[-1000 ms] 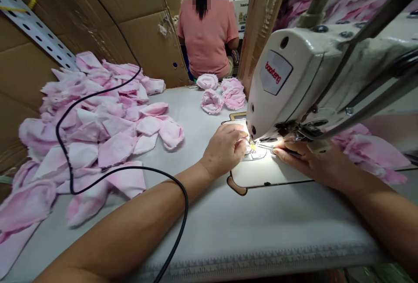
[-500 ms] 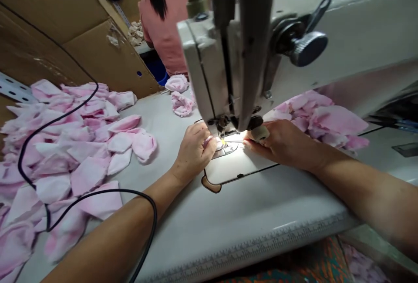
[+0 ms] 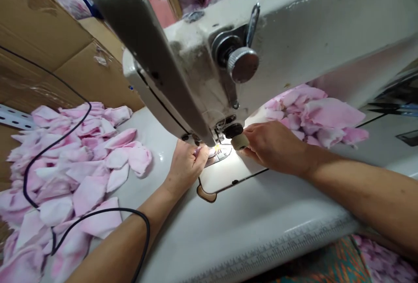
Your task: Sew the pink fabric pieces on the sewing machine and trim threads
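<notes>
My left hand (image 3: 187, 164) is closed at the left of the needle area of a sewing machine (image 3: 192, 48), its thumb and fingers pinching a small piece of pink-white fabric (image 3: 212, 150). Most of that fabric is hidden by the fingers and the machine head. On the other side of the needle, my right hand (image 3: 276, 147) is closed with the fingertips low over the lit needle plate (image 3: 225, 172). A pale round knob (image 3: 240, 141) covers part of these fingers, so what they hold cannot be made out.
Many loose pink-white fabric pieces (image 3: 88, 165) lie at the left, crossed by a black cable (image 3: 98, 211). Another fabric pile (image 3: 320, 115) sits under the machine arm. Cardboard (image 3: 65, 56) stands behind. A printed ruler (image 3: 277, 248) runs along the table's front edge.
The camera view has shifted, so the machine head appears further left and more slanted. It now hides the small fabric pieces behind it and most of the other person. Both hands stay by the needle.
</notes>
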`<action>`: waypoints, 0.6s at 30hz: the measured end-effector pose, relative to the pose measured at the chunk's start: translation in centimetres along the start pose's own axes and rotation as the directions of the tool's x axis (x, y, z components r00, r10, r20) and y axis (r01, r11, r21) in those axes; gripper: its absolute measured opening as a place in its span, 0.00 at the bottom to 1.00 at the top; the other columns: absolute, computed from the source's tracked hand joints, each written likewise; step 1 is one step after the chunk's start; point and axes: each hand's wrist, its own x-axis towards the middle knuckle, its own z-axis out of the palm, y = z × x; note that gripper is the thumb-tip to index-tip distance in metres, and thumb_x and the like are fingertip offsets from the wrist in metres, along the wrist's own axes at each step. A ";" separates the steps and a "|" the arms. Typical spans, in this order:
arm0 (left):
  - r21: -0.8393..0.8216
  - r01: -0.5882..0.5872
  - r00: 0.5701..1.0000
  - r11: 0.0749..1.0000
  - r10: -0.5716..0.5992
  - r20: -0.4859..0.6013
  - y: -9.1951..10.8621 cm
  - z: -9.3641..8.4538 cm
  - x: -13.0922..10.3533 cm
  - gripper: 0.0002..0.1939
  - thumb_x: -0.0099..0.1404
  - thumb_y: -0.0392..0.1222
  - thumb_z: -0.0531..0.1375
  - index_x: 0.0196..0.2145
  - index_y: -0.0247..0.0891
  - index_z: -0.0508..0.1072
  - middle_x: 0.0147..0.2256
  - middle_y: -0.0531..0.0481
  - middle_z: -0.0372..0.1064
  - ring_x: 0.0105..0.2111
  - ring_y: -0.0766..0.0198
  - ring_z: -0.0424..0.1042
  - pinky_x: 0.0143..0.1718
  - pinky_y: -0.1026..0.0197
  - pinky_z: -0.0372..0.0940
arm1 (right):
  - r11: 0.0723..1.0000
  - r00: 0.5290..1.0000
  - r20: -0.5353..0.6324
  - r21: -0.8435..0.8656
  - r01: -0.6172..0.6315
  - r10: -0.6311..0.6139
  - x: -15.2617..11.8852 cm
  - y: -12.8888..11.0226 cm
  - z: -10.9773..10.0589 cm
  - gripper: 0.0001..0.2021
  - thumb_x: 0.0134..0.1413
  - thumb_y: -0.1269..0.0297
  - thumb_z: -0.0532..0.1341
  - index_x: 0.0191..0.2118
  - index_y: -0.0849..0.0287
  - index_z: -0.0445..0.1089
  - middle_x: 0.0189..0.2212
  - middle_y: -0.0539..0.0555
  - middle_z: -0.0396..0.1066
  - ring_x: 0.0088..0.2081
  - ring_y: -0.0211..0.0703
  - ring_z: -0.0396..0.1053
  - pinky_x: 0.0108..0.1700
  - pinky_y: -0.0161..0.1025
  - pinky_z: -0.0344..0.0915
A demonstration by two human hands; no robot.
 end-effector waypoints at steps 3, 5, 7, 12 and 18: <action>-0.016 0.007 1.000 1.000 -0.007 -0.010 -0.1 0.1 -0.1 0.18 0.62 0.34 0.51 0.17 0.39 0.47 0.17 0.57 0.46 0.21 0.67 0.49 0.27 0.61 0.49 | 0.999 0.999 0.004 -0.013 -0.038 0.038 -0.2 0.3 -0.2 0.06 0.58 0.71 0.56 0.30 0.59 0.67 0.26 0.54 0.72 0.29 0.47 0.70 0.26 0.40 0.43; -0.028 0.005 1.000 1.000 -0.006 -0.008 -0.2 0.1 -0.1 0.19 0.62 0.34 0.51 0.17 0.39 0.48 0.17 0.57 0.45 0.20 0.68 0.48 0.27 0.60 0.49 | 0.999 0.999 0.006 -0.008 -0.053 0.053 -0.3 0.4 -0.3 0.07 0.58 0.71 0.56 0.29 0.59 0.66 0.25 0.54 0.72 0.29 0.48 0.70 0.26 0.40 0.44; -0.029 0.001 1.000 1.000 -0.001 -0.008 -0.2 0.1 0.0 0.19 0.62 0.34 0.51 0.17 0.39 0.48 0.17 0.57 0.45 0.20 0.68 0.49 0.27 0.60 0.50 | 0.999 0.999 0.009 0.003 -0.045 0.045 -0.3 0.3 -0.4 0.07 0.58 0.69 0.57 0.29 0.59 0.66 0.25 0.54 0.72 0.29 0.48 0.70 0.26 0.40 0.44; -0.025 0.023 0.999 0.999 -0.024 -0.044 -0.4 0.0 -0.2 0.16 0.61 0.35 0.53 0.18 0.39 0.52 0.19 0.56 0.51 0.23 0.66 0.55 0.28 0.61 0.54 | 0.999 1.000 0.005 -0.039 -0.015 0.015 -0.1 -0.2 -0.3 0.04 0.56 0.72 0.59 0.31 0.60 0.67 0.28 0.55 0.74 0.30 0.48 0.71 0.26 0.39 0.44; -0.181 0.104 0.977 0.978 -0.135 -0.164 -1.1 0.0 -0.9 0.03 0.63 0.40 0.57 0.32 0.39 0.66 0.28 0.54 0.63 0.27 0.66 0.63 0.30 0.63 0.61 | 0.990 0.998 -0.019 -0.127 -0.067 0.065 -0.3 0.3 -0.1 0.05 0.58 0.69 0.57 0.33 0.61 0.69 0.28 0.58 0.74 0.29 0.48 0.71 0.25 0.39 0.45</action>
